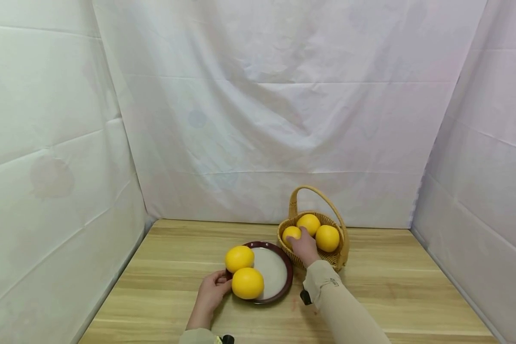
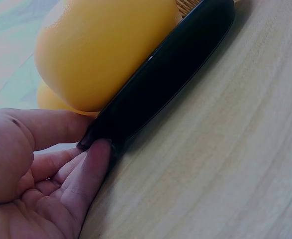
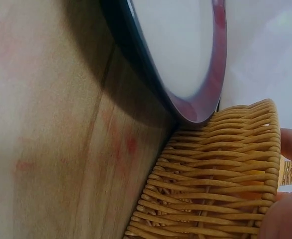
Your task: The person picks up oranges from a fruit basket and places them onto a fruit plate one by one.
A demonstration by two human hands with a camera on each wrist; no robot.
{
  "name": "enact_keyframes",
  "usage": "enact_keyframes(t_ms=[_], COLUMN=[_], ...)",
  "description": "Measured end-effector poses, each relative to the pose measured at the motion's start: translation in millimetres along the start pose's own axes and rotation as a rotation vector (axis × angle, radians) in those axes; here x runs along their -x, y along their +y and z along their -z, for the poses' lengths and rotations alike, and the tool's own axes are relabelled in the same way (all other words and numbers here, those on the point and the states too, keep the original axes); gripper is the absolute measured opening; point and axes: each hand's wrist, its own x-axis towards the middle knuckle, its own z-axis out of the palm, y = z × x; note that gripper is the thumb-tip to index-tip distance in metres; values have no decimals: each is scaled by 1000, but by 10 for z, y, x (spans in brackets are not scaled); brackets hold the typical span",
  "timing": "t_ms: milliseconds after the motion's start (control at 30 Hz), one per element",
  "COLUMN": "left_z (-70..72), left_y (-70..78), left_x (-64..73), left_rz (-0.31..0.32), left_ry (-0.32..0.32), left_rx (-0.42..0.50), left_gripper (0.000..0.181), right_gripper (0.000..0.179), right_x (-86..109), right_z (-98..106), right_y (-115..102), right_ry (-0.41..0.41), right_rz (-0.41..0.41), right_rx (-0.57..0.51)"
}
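My left hand (image 1: 212, 290) pinches the left rim of a dark-red-rimmed plate (image 1: 272, 272) with a pale centre. In the left wrist view, the thumb is over the plate's edge (image 2: 160, 74) and fingers are below it. Two yellow oranges rest on the plate's left side, a nearer orange (image 1: 247, 283) and a farther orange (image 1: 239, 258). My right hand (image 1: 305, 246) reaches into a wicker basket (image 1: 343, 253) and grips its left orange (image 1: 291, 235). The right wrist view shows only part of this hand at the basket's woven rim (image 3: 271, 149); the gripped orange is mostly hidden there.
Two more oranges lie in the basket, a back orange (image 1: 308, 223) and a right orange (image 1: 327, 238). The basket's tall handle (image 1: 316, 190) arches above them. Plate and basket stand close together on a wooden table (image 1: 172, 267), with white cloth (image 1: 258, 119) behind and at both sides.
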Motion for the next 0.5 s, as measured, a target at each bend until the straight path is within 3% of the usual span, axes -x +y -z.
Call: enact_keyframes(t_ms=[500], left_z=[1], left_y=[7], left_x=[15], left_rz=[13], left_ry=[5], left_rx=[0], left_gripper=[52], right_gripper=[74], right_x=[73], right_z=[45], right_y=[6], right_ry=[61], right_rz=[17], right_rx=[-76])
